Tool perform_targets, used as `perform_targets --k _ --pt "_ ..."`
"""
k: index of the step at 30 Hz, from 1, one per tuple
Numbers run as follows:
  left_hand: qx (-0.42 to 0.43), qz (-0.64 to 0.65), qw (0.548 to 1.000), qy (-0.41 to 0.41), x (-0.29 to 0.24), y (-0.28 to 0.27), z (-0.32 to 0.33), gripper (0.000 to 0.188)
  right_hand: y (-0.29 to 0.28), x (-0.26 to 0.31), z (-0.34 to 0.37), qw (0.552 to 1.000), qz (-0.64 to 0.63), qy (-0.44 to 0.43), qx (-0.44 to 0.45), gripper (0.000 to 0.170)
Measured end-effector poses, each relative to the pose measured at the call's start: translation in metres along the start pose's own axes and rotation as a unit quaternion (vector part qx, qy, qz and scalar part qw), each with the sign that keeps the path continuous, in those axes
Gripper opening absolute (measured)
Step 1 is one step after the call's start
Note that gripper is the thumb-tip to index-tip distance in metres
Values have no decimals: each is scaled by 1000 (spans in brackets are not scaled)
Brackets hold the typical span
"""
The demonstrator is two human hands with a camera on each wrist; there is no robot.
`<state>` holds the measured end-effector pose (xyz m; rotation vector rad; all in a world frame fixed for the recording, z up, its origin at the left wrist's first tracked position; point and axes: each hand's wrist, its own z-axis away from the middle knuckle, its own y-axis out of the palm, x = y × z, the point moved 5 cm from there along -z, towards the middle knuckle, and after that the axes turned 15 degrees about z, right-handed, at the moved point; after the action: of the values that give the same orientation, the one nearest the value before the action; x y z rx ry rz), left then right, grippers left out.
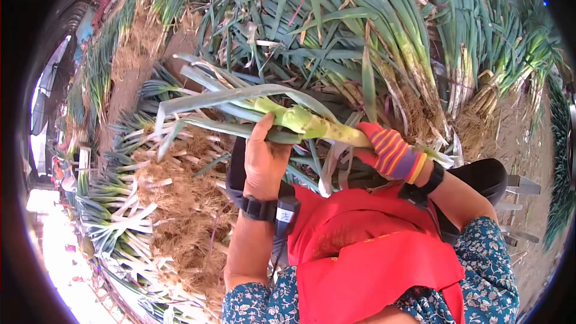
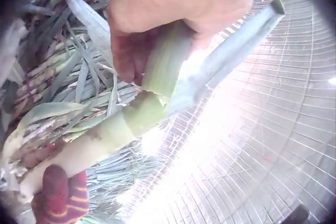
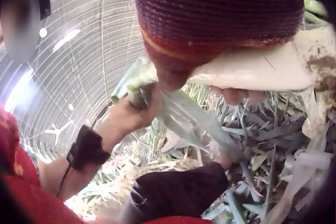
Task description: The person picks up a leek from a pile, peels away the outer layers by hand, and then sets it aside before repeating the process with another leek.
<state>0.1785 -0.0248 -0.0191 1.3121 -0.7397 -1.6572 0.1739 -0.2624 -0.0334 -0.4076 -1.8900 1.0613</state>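
Observation:
A thick leek (image 1: 312, 125) lies nearly level across the lap, its green leaves (image 1: 222, 99) fanning out to the left. My bare left hand (image 1: 265, 162) grips it where the green leaves begin, thumb over the front. Toward the root end my right hand (image 1: 393, 153), in a striped knitted glove, holds the pale stem. The white stem (image 3: 257, 69) runs under the gloved fingers in the right wrist view, with soil at its root end. A torn edge of a leaf layer (image 2: 157, 97) shows just below the left hand.
Trimmed leeks with brown roots (image 1: 186, 204) lie heaped at the left. Untrimmed leeks (image 1: 396, 42) stand piled in front, and loose leaves (image 1: 306, 165) litter the ground by the knees. A red apron (image 1: 372, 252) covers the lap.

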Motion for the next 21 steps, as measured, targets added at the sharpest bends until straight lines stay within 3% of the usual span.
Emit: perform_targets --k 4,6,7,8,10,12,14,15,16,18,20,21 --pt "66 13 998 -11 14 20 14 34 22 16 4 995 9 32 98 38" --pt "52 57 997 -7 14 20 19 33 43 18 12 989 -46 30 134 36" --pt "56 9 998 2 12 7 17 31 52 18 15 992 -41 -30 113 34" --pt "56 -39 998 10 11 1 18 29 51 22 14 992 -40 -29 119 34" --pt "26 -62 998 16 12 -13 18 27 63 29 18 965 44 -9 257 26" --pt "-31 -147 988 25 9 -24 18 39 78 26 19 961 70 -53 262 17" --pt "-29 -168 985 8 9 -31 18 43 88 25 18 959 65 -89 262 12" --pt "-30 -210 977 28 7 -38 15 46 83 32 9 938 71 -60 334 15" --pt "-32 -252 966 48 6 -44 12 49 87 27 7 936 71 -57 339 15" --pt "-33 -267 962 43 11 -57 6 52 101 21 9 948 55 -137 284 16" --pt "-12 -424 902 78 19 -61 2 51 121 2 22 953 -5 -154 260 17" --pt "-17 -469 883 23 23 -49 5 51 140 3 20 957 -41 -143 250 16"
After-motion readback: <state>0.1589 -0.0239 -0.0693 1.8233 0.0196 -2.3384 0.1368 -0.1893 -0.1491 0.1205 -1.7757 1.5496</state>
